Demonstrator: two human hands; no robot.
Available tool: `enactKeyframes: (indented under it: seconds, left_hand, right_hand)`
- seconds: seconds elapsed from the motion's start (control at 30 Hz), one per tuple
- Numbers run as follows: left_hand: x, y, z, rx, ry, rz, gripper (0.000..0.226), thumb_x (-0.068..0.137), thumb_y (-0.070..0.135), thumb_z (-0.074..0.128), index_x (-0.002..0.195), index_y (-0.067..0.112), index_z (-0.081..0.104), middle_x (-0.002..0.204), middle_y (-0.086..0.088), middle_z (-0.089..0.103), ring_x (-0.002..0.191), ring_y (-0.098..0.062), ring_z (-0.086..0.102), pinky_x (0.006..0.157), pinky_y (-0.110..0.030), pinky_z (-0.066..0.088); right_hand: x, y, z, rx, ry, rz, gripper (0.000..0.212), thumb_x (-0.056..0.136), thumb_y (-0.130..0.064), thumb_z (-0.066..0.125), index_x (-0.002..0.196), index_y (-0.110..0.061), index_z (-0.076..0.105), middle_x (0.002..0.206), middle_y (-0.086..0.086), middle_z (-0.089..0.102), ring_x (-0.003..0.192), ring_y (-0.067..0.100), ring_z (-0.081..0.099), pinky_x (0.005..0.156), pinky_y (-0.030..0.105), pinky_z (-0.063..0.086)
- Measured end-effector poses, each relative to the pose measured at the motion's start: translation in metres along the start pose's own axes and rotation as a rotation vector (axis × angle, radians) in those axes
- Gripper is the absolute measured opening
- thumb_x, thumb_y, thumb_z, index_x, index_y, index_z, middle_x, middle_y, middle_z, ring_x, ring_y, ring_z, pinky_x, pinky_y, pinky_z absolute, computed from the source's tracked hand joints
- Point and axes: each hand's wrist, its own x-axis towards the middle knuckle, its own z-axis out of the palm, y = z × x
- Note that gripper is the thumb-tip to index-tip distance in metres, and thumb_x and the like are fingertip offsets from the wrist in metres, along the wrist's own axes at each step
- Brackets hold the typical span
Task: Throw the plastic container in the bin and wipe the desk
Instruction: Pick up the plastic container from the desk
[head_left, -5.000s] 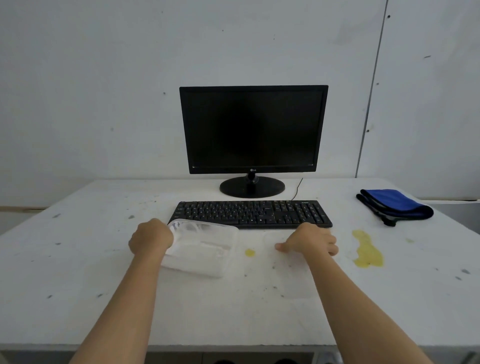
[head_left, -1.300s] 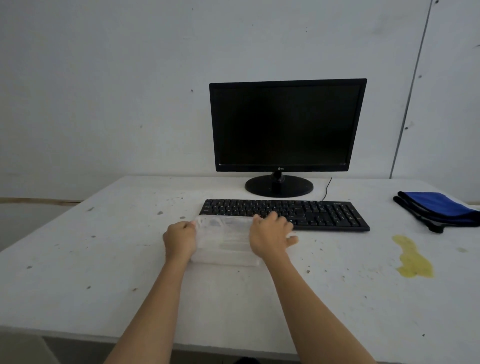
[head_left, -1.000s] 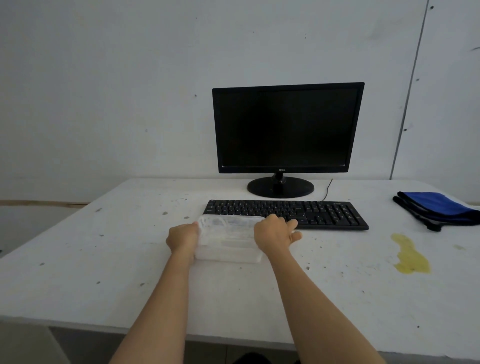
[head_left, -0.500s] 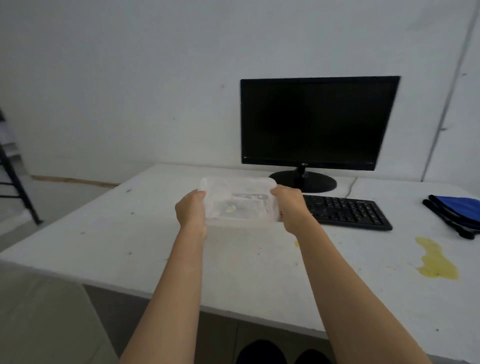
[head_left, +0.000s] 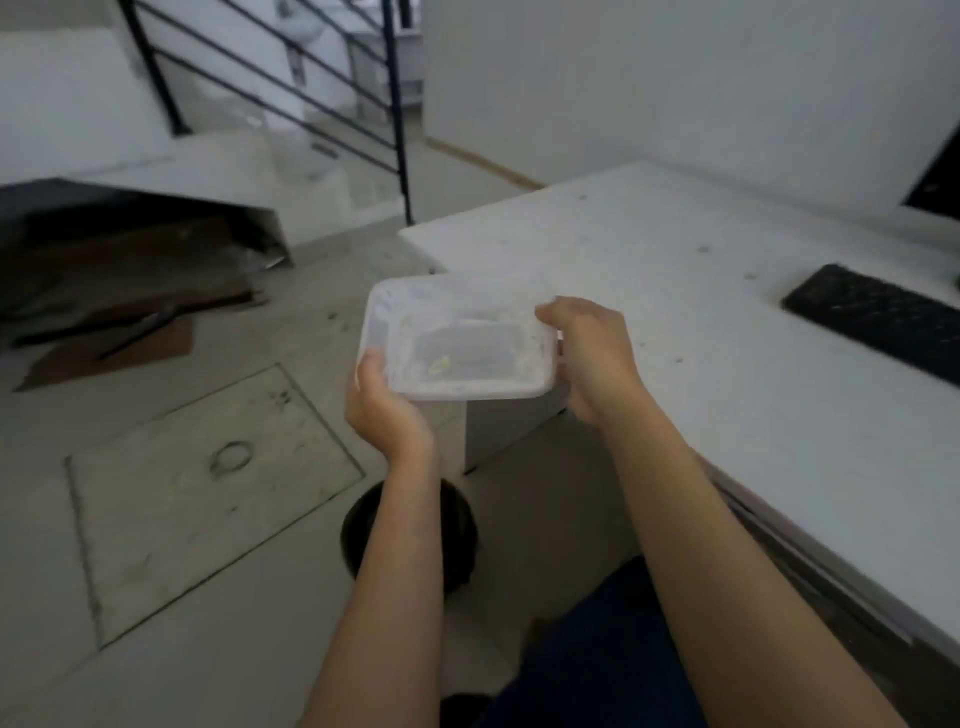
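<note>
I hold a clear plastic container in the air, past the left end of the white desk. My left hand grips its near left corner from below. My right hand grips its right end. A small yellow-green bit lies inside it. A round black bin stands on the floor below, mostly hidden behind my left forearm. The spill and the blue cloth are out of view.
A black keyboard lies on the desk at the right edge of view. To the left is a concrete floor with a square hatch, flattened cardboard and a black stair railing. My dark trouser leg is at the bottom.
The container has been lifted off the desk and carried left past its end. My view has swung left and down, so the floor and bin now show and the monitor is gone.
</note>
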Motion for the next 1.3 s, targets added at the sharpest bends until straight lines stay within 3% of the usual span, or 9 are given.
enactKeyframes:
  seconds: [0.13, 0.33, 0.47, 0.6, 0.7, 0.87, 1.07, 1.2, 1.3]
  left_hand:
    - [0.045, -0.034, -0.058, 0.111, 0.166, -0.137, 0.012, 0.081, 0.023, 0.058, 0.073, 0.018, 0.067, 0.077, 0.005, 0.066, 0.072, -0.014, 0.063, 0.064, -0.027, 0.052]
    - [0.112, -0.118, -0.117, 0.367, 0.334, -0.364, 0.017, 0.08, 0.026, 0.06, 0.08, 0.01, 0.065, 0.085, -0.005, 0.067, 0.072, -0.02, 0.059, 0.062, -0.029, 0.049]
    - [0.144, -0.166, -0.132, 0.644, 0.315, -0.534, 0.035, 0.088, 0.022, 0.054, 0.114, 0.0, 0.063, 0.117, -0.013, 0.063, 0.098, -0.027, 0.059, 0.076, -0.028, 0.042]
    - [0.171, -0.208, -0.158, 0.967, 0.213, -0.612, 0.056, 0.091, 0.036, 0.046, 0.141, 0.012, 0.039, 0.144, -0.015, 0.043, 0.13, -0.036, 0.04, 0.107, -0.043, 0.037]
    - [0.181, -0.224, -0.18, 1.215, 0.332, -0.63, 0.063, 0.092, 0.043, 0.044, 0.143, 0.009, 0.03, 0.151, -0.018, 0.029, 0.138, -0.037, 0.026, 0.112, -0.05, 0.026]
    - [0.188, -0.246, -0.216, 1.107, 0.485, -0.737, 0.062, 0.091, 0.034, 0.048, 0.143, 0.005, 0.03, 0.15, -0.019, 0.029, 0.136, -0.037, 0.029, 0.113, -0.048, 0.025]
    - [0.183, -0.257, -0.241, 0.546, 0.349, -0.979, 0.029, 0.088, 0.017, 0.044, 0.115, 0.008, 0.05, 0.116, -0.008, 0.051, 0.101, -0.03, 0.05, 0.094, -0.045, 0.039]
    - [0.183, -0.258, -0.256, 0.511, 0.37, -0.943, 0.028, 0.092, 0.002, 0.047, 0.117, -0.011, 0.054, 0.102, -0.016, 0.059, 0.083, -0.031, 0.057, 0.077, -0.041, 0.052]
    - [0.182, -0.254, -0.263, 0.656, 0.413, -0.944, 0.015, 0.086, 0.004, 0.062, 0.074, -0.005, 0.057, 0.081, -0.018, 0.059, 0.066, -0.024, 0.056, 0.045, -0.026, 0.057]
  right_hand:
    - [0.003, 0.072, 0.044, -0.158, -0.055, 0.086, 0.038, 0.082, -0.021, 0.058, 0.118, -0.009, 0.063, 0.115, 0.009, 0.067, 0.104, 0.025, 0.064, 0.092, 0.043, 0.053]
    - [0.031, 0.192, 0.066, -0.177, -0.019, 0.399, 0.027, 0.086, -0.011, 0.055, 0.111, -0.004, 0.062, 0.099, 0.011, 0.064, 0.076, 0.018, 0.058, 0.058, 0.024, 0.045]
    - [0.055, 0.262, 0.07, -0.265, 0.046, 0.59, 0.013, 0.084, -0.012, 0.052, 0.085, -0.004, 0.062, 0.088, 0.013, 0.062, 0.075, 0.024, 0.058, 0.061, 0.03, 0.044]
    - [0.078, 0.325, 0.08, -0.43, -0.028, 0.734, 0.027, 0.089, -0.024, 0.053, 0.102, -0.004, 0.065, 0.098, 0.012, 0.066, 0.081, 0.025, 0.061, 0.058, 0.026, 0.047]
    - [0.085, 0.353, 0.079, -0.528, -0.1, 0.81, 0.026, 0.092, -0.026, 0.054, 0.1, -0.004, 0.065, 0.093, 0.011, 0.065, 0.083, 0.024, 0.06, 0.066, 0.028, 0.051]
    - [0.094, 0.413, 0.066, -0.667, -0.041, 0.906, 0.026, 0.082, -0.021, 0.046, 0.094, -0.006, 0.063, 0.091, 0.014, 0.066, 0.083, 0.029, 0.061, 0.075, 0.033, 0.044]
    - [0.099, 0.415, 0.067, -0.3, -0.053, 1.089, 0.034, 0.086, -0.001, 0.046, 0.116, -0.011, 0.058, 0.108, 0.009, 0.058, 0.099, 0.03, 0.055, 0.085, 0.037, 0.047]
    - [0.101, 0.424, 0.057, -0.076, -0.065, 1.222, 0.038, 0.095, -0.001, 0.046, 0.132, -0.003, 0.049, 0.122, 0.016, 0.055, 0.109, 0.032, 0.053, 0.098, 0.042, 0.044]
    - [0.103, 0.428, 0.058, -0.182, -0.086, 1.246, 0.039, 0.094, -0.005, 0.053, 0.132, -0.001, 0.049, 0.13, 0.02, 0.055, 0.109, 0.032, 0.054, 0.093, 0.039, 0.047]
